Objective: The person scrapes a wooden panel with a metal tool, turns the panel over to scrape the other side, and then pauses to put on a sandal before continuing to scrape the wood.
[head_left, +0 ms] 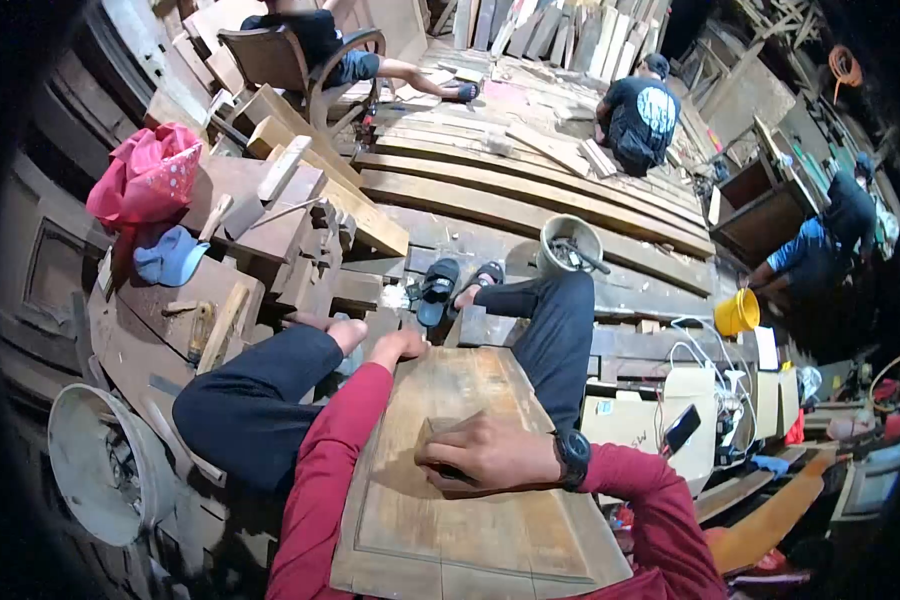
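Note:
A wooden panel point(455, 530) with a grooved border lies tilted across the person's lap. At its far left corner, my left hand point(402, 346) holds the edge, the fingers partly hidden. Over the middle of the panel is my right hand point(485, 452), with a dark watch point(573, 458) on the wrist. Its fingers are curled and pressed to the wood around something small and mostly hidden, too covered to name.
Buckets point(110, 470) stand at left and beyond the knees point(570, 245). A red bag point(150, 175) and blue cap point(170, 257) lie on stacked wood at left. A phone point(682, 430) and cables are at right. Long planks point(530, 198) cross ahead; several other people sit or crouch farther off.

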Motion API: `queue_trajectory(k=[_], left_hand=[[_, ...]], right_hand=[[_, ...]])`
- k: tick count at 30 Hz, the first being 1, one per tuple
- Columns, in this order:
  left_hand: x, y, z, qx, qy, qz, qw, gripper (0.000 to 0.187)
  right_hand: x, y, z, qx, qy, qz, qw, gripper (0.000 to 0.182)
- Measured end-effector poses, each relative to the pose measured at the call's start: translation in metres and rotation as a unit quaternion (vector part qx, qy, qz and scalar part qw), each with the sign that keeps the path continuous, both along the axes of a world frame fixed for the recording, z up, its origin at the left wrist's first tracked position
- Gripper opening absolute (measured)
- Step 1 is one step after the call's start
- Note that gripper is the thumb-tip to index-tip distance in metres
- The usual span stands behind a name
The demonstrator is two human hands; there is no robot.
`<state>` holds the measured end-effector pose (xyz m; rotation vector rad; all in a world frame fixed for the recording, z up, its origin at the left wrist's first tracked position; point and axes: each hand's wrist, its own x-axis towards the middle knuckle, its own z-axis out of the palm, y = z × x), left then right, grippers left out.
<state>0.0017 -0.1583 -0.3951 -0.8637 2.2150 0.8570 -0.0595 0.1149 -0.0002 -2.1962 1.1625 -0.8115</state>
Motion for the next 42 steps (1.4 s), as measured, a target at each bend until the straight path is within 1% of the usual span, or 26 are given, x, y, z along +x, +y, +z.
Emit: queue_trajectory(k=[1,3,4,6,8,10,11,12,14,15,18,20,22,23,24,26,28,29,30,32,35,38,39,42], left_hand=[[0.001,-0.001,0.007,0.002,-0.002,-0.015,1.0,0.059],[0.002,-0.001,0.015,0.01,0.0,-0.036,0.999,0.06],[0.004,-0.002,0.0,0.017,0.008,-0.04,0.999,0.06],[0.004,-0.01,-0.024,0.03,0.024,-0.051,0.998,0.061],[0.003,0.002,0.009,0.02,-0.004,-0.074,0.997,0.063],[0.001,-0.002,0.011,0.002,-0.015,-0.075,0.997,0.063],[0.004,-0.005,-0.011,0.003,0.005,-0.062,0.998,0.064],[0.006,-0.002,-0.013,0.007,0.003,-0.062,0.998,0.064],[0.002,-0.005,-0.013,0.008,0.001,-0.065,0.998,0.064],[0.002,-0.003,-0.012,0.01,-0.002,-0.061,0.998,0.063],[0.001,-0.005,-0.007,0.009,-0.007,-0.048,0.999,0.061],[0.003,-0.001,-0.007,0.013,0.008,-0.043,0.999,0.061],[0.005,-0.006,-0.017,0.023,0.019,-0.028,0.999,0.061],[0.006,-0.007,-0.021,0.028,0.024,-0.026,0.999,0.061],[0.008,-0.004,-0.014,0.033,0.029,-0.025,0.999,0.061],[0.008,-0.006,0.004,0.029,0.037,-0.029,0.998,0.06],[0.012,0.0,0.01,0.026,0.038,-0.033,0.998,0.06],[0.014,-0.004,-0.004,0.026,0.051,-0.042,0.997,0.058],[0.012,0.002,0.038,0.019,0.025,-0.047,0.998,0.055],[0.019,-0.005,0.01,0.003,0.043,-0.046,0.998,0.054],[0.025,-0.007,0.019,0.027,0.072,-0.02,0.997,0.055],[0.022,-0.011,0.005,0.005,0.065,-0.044,0.997,0.055],[0.021,-0.011,0.002,0.007,0.056,-0.031,0.998,0.053],[0.023,-0.012,-0.002,0.021,0.093,-0.036,0.995,0.053]], right_hand=[[-0.001,0.002,0.005,-0.02,-0.028,0.021,0.999,0.025],[0.0,0.008,0.017,-0.055,-0.064,0.036,0.996,0.033],[0.002,0.011,0.02,-0.069,-0.095,0.033,0.993,0.036],[-0.004,0.008,0.004,0.019,-0.017,0.033,0.999,0.037],[-0.002,0.012,0.0,0.019,-0.029,0.025,0.999,0.036],[-0.004,0.007,-0.003,0.007,-0.03,0.024,0.999,0.036],[-0.001,0.013,0.001,0.003,-0.067,0.025,0.997,0.038],[-0.001,0.013,0.002,0.02,-0.086,0.031,0.996,0.038],[-0.003,0.006,0.004,0.046,-0.119,0.039,0.991,0.038],[-0.005,0.0,-0.008,0.08,-0.132,0.02,0.988,0.036],[-0.007,0.001,-0.013,0.097,-0.161,0.019,0.982,0.035],[-0.005,0.003,-0.003,0.081,-0.19,0.04,0.978,0.035],[-0.005,-0.003,-0.001,0.067,-0.217,0.044,0.973,0.034],[-0.009,-0.008,-0.01,0.133,-0.21,0.041,0.968,0.031],[-0.009,-0.012,-0.016,0.128,-0.25,0.006,0.96,0.029],[-0.017,-0.014,0.003,0.189,-0.257,0.005,0.948,0.028],[-0.016,-0.013,0.01,0.205,-0.237,0.044,0.949,0.025],[-0.016,-0.015,0.015,0.199,-0.255,0.075,0.943,0.021],[-0.013,-0.014,0.012,0.15,-0.271,0.079,0.948,0.016],[-0.009,-0.018,0.008,0.163,-0.317,0.113,0.928,0.013],[-0.004,-0.028,-0.016,0.205,-0.236,0.118,0.943,0.014],[-0.006,-0.031,-0.011,0.21,-0.254,0.064,0.942,0.016],[-0.005,-0.026,0.001,0.206,-0.263,0.056,0.941,0.014],[0.005,-0.018,0.004,0.137,-0.314,0.122,0.932,0.016]])
